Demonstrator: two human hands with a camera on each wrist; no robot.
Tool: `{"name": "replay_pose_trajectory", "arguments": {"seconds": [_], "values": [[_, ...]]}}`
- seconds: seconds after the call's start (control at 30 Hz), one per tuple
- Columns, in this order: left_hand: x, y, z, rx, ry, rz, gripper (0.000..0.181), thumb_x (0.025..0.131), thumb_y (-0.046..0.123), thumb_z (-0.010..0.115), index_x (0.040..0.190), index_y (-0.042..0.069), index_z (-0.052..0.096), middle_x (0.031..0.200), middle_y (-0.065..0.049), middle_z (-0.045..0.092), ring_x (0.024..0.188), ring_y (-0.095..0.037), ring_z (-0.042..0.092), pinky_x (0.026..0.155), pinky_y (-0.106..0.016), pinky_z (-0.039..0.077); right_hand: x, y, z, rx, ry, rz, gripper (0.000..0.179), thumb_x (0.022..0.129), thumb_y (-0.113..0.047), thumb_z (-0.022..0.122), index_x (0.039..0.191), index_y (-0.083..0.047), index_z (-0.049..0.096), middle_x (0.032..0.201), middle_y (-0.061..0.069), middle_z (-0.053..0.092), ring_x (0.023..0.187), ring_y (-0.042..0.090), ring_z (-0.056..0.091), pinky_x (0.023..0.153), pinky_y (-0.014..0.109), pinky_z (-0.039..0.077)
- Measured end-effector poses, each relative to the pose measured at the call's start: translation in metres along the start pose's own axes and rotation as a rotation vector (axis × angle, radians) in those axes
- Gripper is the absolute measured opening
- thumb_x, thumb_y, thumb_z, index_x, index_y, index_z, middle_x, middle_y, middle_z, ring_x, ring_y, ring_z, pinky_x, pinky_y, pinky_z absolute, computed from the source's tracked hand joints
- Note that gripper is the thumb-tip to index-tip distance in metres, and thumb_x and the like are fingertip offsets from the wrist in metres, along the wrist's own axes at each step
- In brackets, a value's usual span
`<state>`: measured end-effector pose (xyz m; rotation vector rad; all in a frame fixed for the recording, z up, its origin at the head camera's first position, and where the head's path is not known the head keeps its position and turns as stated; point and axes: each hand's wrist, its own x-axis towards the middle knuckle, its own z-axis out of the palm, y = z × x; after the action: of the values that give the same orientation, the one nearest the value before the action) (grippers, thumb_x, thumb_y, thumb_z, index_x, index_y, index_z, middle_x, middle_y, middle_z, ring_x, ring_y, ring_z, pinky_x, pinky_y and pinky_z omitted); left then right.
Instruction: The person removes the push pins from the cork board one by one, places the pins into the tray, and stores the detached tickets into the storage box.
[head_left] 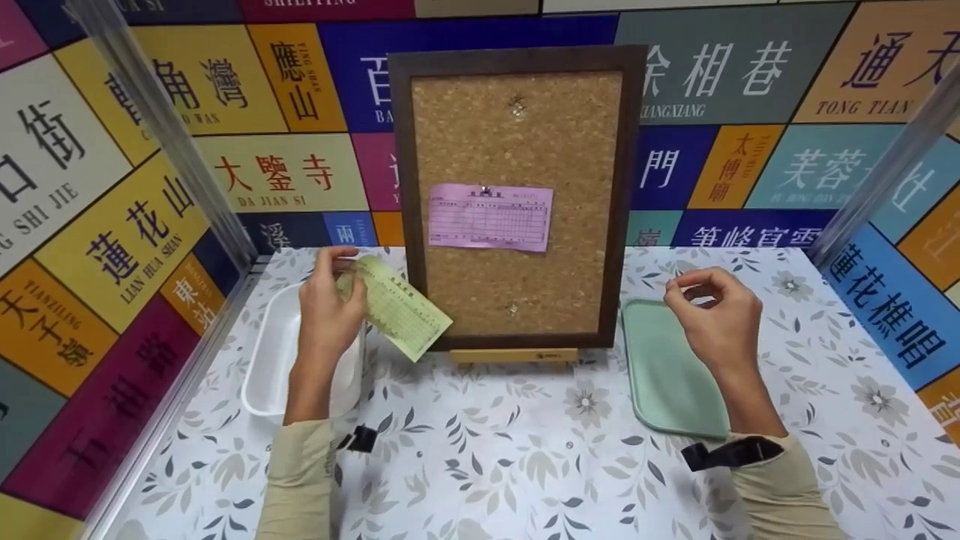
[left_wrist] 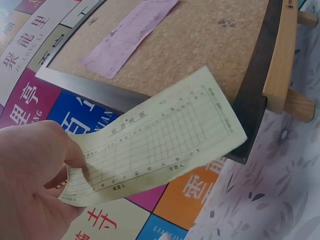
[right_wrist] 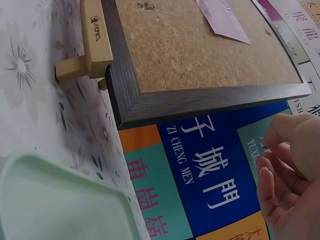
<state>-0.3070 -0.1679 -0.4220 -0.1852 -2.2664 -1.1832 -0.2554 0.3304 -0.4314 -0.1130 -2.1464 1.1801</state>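
Observation:
My left hand [head_left: 330,311] pinches one end of a pale green printed form slip [head_left: 403,309] between thumb and fingers. The slip slants down toward the lower left corner of a framed cork board [head_left: 517,277]; in the left wrist view its free end overlaps the frame. A small pin [head_left: 486,190] sits at the top edge of a pink form slip [head_left: 487,219] on the board. Over the green tray [head_left: 660,375], my right hand [head_left: 716,322] has curled fingers with thumb and index tip together. Nothing shows between them; something tiny could be hidden.
A wooden stand [head_left: 514,357] supports the upright board. Small shiny spots [head_left: 517,109] lie on the cork near top and bottom. Behind my left hand is a white tub [head_left: 266,367]. Sign-patterned walls [head_left: 285,172] enclose a leaf-print tabletop [head_left: 480,465].

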Motion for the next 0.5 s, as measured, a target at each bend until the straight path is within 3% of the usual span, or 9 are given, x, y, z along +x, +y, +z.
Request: {"name": "replay_pose_trajectory", "arguments": {"seconds": [0.23, 0.5], "values": [[0.0, -0.011, -0.011, 0.064, -0.043, 0.019, 0.029, 0.101, -0.003, 0.063, 0.127, 0.005, 0.069, 0.119, -0.016, 0.077, 0.118, -0.034, 0.072, 0.11, -0.049, 0.052, 0.002, 0.011, 0.0, -0.046, -0.016, 0.002, 0.01, 0.093, -0.022, 0.084, 0.098, -0.014, 0.082, 0.093, 0.0, 0.078, 0.076, 0.0, 0.069, 0.064, 0.011, 0.05], [0.004, -0.013, -0.017, 0.116, -0.067, 0.033, 0.023, 0.099, -0.002, 0.063, 0.112, 0.011, 0.076, 0.116, -0.01, 0.079, 0.12, -0.031, 0.071, 0.113, -0.049, 0.05, 0.004, 0.019, -0.003, -0.081, -0.052, 0.064, 0.017, 0.094, -0.028, 0.084, 0.099, -0.012, 0.081, 0.093, -0.001, 0.076, 0.076, 0.002, 0.068, 0.062, 0.015, 0.05]]}}
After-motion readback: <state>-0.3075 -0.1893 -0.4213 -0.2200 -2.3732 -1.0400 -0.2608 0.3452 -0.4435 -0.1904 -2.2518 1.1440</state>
